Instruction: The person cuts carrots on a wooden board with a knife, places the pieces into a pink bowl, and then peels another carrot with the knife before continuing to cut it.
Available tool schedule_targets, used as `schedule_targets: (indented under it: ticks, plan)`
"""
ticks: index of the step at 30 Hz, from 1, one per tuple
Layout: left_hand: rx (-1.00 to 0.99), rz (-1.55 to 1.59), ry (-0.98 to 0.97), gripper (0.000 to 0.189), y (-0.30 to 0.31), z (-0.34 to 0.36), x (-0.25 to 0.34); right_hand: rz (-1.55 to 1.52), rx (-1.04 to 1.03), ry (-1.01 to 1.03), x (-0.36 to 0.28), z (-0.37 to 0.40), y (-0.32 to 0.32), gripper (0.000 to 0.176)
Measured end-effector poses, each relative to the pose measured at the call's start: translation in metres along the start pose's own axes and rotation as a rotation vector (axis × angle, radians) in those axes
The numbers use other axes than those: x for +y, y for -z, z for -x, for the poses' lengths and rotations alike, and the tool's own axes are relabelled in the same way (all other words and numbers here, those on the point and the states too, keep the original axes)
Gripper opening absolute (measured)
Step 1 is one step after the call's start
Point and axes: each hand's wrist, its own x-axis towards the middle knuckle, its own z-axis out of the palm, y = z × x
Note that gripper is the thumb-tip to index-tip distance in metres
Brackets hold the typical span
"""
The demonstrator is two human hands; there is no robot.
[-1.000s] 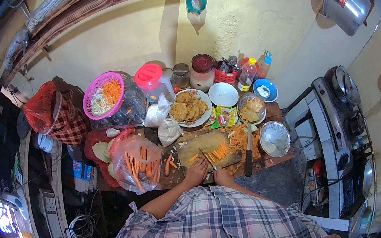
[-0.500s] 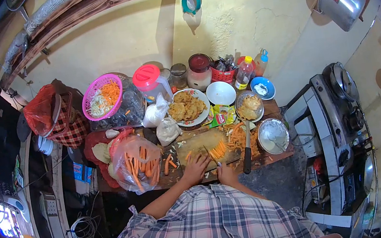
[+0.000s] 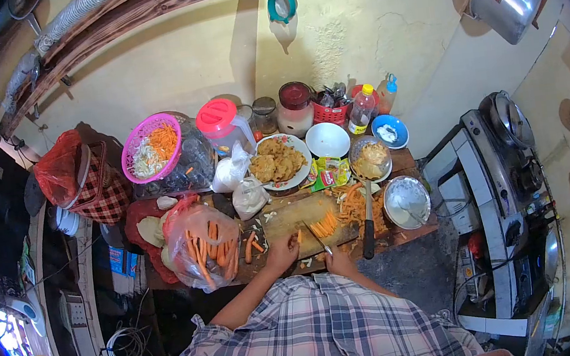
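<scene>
A knife (image 3: 316, 236) is gripped in my right hand (image 3: 339, 262), its blade over the wooden cutting board (image 3: 283, 222). Carrot sticks (image 3: 324, 225) lie on the board just right of the blade. My left hand (image 3: 283, 253), fingers curled together, rests at the board's left front edge, beside a small orange carrot piece (image 3: 299, 236) at its fingertips. Left of that hand are loose carrots (image 3: 249, 247) and a clear plastic bag of carrots (image 3: 203, 247). Shredded carrot (image 3: 356, 212) is heaped at the board's right.
A plate of fritters (image 3: 278, 162), a pink basket of shredded vegetables (image 3: 153, 148) and a white bowl (image 3: 328, 141) stand behind the board. On the right are a ladle (image 3: 369, 228), a metal bowl of white batter (image 3: 407, 203) and a stove (image 3: 502, 174).
My left hand has drawn back slightly to the left, and its spread fingers have curled in. The knife now lies tilted, its blade away from the carrot sticks' left edge.
</scene>
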Motion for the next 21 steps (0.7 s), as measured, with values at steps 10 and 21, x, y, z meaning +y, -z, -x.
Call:
schedule_targets:
  ticks: [10,21]
  plan:
    - [0.017,-0.225,-0.283,0.017,-0.015,-0.012,-0.026,-0.023,0.035,0.131,0.005,-0.007,-0.016,0.034]
    - [0.065,-0.282,-0.472,0.012,-0.018,-0.011,-0.026,0.036,-0.018,0.068,-0.017,0.002,-0.007,0.034]
